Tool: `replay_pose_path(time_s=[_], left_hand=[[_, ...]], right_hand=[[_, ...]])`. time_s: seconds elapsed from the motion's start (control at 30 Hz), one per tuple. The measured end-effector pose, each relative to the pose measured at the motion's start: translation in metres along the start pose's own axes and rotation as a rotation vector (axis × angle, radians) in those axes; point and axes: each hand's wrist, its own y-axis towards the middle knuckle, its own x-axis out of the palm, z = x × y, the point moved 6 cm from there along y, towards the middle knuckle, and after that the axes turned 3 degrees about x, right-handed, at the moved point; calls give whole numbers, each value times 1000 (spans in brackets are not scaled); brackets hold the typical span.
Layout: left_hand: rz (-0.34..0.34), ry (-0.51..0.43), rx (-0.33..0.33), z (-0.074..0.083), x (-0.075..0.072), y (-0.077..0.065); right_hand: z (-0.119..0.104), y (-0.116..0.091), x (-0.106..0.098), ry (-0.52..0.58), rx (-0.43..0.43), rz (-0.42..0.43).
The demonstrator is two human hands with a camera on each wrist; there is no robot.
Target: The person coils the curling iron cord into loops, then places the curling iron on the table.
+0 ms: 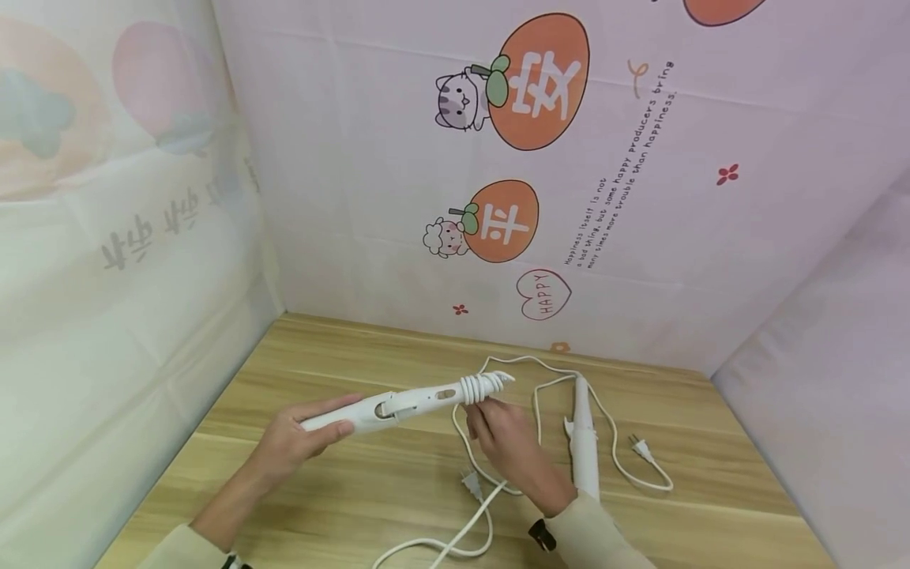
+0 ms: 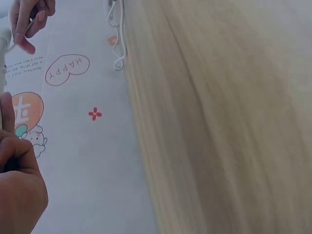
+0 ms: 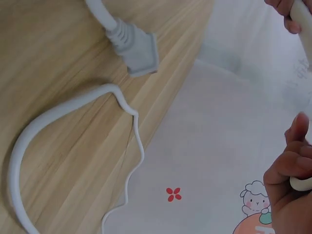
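Note:
A white curling iron (image 1: pixel 421 401) is held above the table, tilted slightly up to the right. My left hand (image 1: pixel 295 435) grips its thick left end, the thumb along the near side. Several turns of white cord (image 1: pixel 472 389) wrap round the slimmer handle end. Just under these coils, my right hand (image 1: pixel 506 442) pinches the cord with curled fingers. In the right wrist view, a piece of cord (image 3: pixel 301 184) shows between the right fingers. Loose cord hangs down to the table, and a plug (image 1: pixel 471 484) shows below.
A second white curling iron (image 1: pixel 584 454) lies right of my right hand, its cord (image 1: pixel 536 362) looping behind, its plug (image 1: pixel 642 449) at the right. Printed cloth (image 1: pixel 355 158) walls in the back and sides of the wooden table (image 1: pixel 341 514).

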Motion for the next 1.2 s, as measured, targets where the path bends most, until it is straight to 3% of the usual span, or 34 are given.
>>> replay_pose_path(time_s=[0.17, 0.33, 0.43, 0.53, 0.67, 0.8, 0.93, 1.07, 1.2], left_hand=[[108, 55, -61, -1, -2, 9], [170, 95, -35, 1, -7, 19], [198, 123, -27, 2, -11, 24], [247, 148, -26, 4, -18, 26], [274, 192, -27, 10, -24, 25], [249, 255, -35, 15, -27, 23], [171, 328, -51, 14, -26, 22], [46, 348, -49, 10, -19, 20], [-81, 303, -35, 5, -12, 17]], right_hand=[[0, 2, 0, 56, 62, 1], [4, 5, -1, 171, 151, -45], [6, 8, -2, 224, 159, -67], [7, 13, -5, 224, 122, -88], [8, 19, -13, 56, -23, -77], [10, 21, -21, -120, -220, -12], [10, 21, -28, -158, -371, 58], [11, 21, -32, -166, -419, 92], [13, 21, -31, -167, -415, 82]])
